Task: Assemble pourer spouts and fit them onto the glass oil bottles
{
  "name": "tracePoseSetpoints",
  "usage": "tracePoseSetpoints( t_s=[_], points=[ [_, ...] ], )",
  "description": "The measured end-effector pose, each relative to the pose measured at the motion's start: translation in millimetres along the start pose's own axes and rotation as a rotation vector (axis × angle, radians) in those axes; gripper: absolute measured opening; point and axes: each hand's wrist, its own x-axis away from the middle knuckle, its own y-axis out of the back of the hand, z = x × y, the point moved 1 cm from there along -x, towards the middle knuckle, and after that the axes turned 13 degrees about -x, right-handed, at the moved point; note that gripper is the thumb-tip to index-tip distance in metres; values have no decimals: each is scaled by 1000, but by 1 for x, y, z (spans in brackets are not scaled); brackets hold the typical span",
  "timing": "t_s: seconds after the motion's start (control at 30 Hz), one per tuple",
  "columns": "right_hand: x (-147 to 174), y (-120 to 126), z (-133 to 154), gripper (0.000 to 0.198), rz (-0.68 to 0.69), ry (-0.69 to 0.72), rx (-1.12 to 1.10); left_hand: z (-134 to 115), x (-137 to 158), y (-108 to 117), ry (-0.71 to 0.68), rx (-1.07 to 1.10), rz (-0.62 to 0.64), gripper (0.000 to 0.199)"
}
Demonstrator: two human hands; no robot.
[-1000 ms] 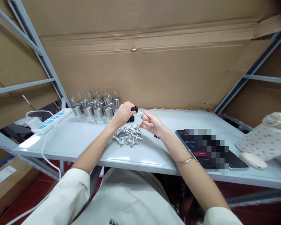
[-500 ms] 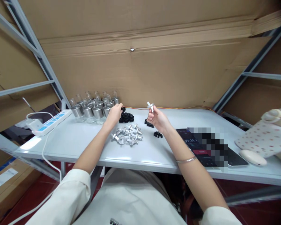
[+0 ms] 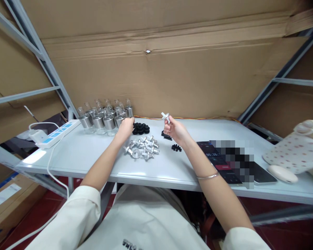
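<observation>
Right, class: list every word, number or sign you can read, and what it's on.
"00:26" on the tablet; what follows is blurred.
Red button: any text too small to read.
Shirt print: too blurred to read.
Box label: too small to read.

Our left hand [image 3: 125, 128] was out at eleven o'clock, back uppermost; our right hand [image 3: 176, 131] pinched at one o'clock.
</observation>
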Motion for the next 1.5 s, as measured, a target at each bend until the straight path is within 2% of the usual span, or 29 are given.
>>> tracePoseSetpoints(
  t_s=[0.13, 0.27, 0.47, 0.6, 0.9, 1.13, 1.33, 1.5],
  points=[
    [0, 0, 1, 34, -27, 31, 16, -2, 3, 1, 8, -74, 17, 27],
    [-1, 2, 0, 35, -8, 71, 123, -8, 7, 0, -11, -120, 38, 28],
    [-4, 7, -5, 39, 17, 263, 446, -15, 10, 3, -26, -171, 55, 30],
    [-6, 8, -9, 35, 54, 311, 586, -15, 9, 6, -23, -192, 76, 29],
    [1, -4, -25, 11, 304, 281, 935, -18, 13, 5, -26, -200, 88, 35],
    [0, -4, -34, 20, 406, 267, 1059, -16, 12, 4, -31, -199, 89, 36],
    [2, -3, -32, 28, 493, 292, 1250, -16, 11, 7, -22, -185, 104, 36],
    [2, -3, -33, 31, 528, 258, 1273, -17, 11, 9, -1, -181, 109, 36]
  ],
)
